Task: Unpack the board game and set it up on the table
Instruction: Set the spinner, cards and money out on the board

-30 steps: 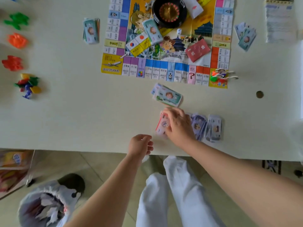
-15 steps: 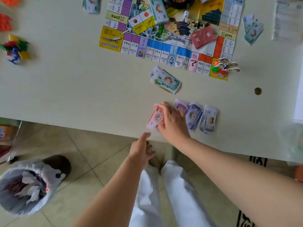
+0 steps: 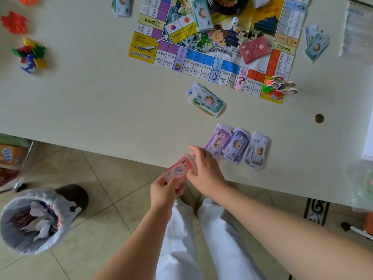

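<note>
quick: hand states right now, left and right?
Left hand: closed, gripping the near end of the red banknote stack.
Right hand: closed, fingers holding the same stack's far end.

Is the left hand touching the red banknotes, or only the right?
Touching. The head view shows the left hand pinching the near end of the red banknotes, with no gap between them, while the right hand holds the far end.

The game board (image 3: 201,65) lies far and central on the tabletop (image 3: 101,98), with a card deck (image 3: 254,49) on it and pawns (image 3: 280,85) at its near right corner. Just before it lies a note pile (image 3: 206,102), and nearer still three note stacks (image 3: 237,146) side by side. Left of them, over the edge, the left grip (image 3: 163,191) and right grip (image 3: 205,172) hold a held stack (image 3: 178,170). A bin (image 3: 62,219) stands on the floor (image 3: 101,178), far left.
</note>
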Demonstrator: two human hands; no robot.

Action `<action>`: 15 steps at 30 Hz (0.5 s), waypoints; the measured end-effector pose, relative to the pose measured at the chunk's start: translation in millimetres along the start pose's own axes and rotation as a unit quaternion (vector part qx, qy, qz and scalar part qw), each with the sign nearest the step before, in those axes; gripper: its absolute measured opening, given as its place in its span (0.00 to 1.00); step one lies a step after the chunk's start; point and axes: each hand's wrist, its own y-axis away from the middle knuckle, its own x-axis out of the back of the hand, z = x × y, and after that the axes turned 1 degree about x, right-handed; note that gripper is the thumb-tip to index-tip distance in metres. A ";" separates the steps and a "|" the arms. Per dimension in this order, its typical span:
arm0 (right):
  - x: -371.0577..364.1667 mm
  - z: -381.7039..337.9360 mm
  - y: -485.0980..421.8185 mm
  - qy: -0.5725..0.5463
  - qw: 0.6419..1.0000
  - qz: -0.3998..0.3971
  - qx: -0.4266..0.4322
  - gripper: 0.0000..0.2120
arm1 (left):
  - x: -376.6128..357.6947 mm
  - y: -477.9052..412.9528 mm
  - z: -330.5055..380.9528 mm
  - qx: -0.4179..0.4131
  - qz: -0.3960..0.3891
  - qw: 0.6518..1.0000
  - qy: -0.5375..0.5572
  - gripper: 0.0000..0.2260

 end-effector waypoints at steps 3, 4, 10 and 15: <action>15.9 -4.1 -17.5 -0.050 0.998 -0.023 -0.016 0.21 | 8.2 0.0 8.9 -0.146 0.008 0.979 -0.144 0.06; 22.2 -6.3 -24.5 -0.054 0.998 -0.020 -0.010 0.15 | 9.2 -2.3 14.5 -0.185 0.022 0.965 -0.186 0.06; 41.2 -5.8 -57.8 -0.040 0.996 0.036 0.068 0.06 | -1.4 -31.2 58.8 -0.333 0.071 0.901 -0.269 0.09; 33.7 2.1 -64.4 0.009 0.998 0.025 0.065 0.09 | -9.0 -45.9 65.5 -0.315 0.072 0.898 -0.300 0.10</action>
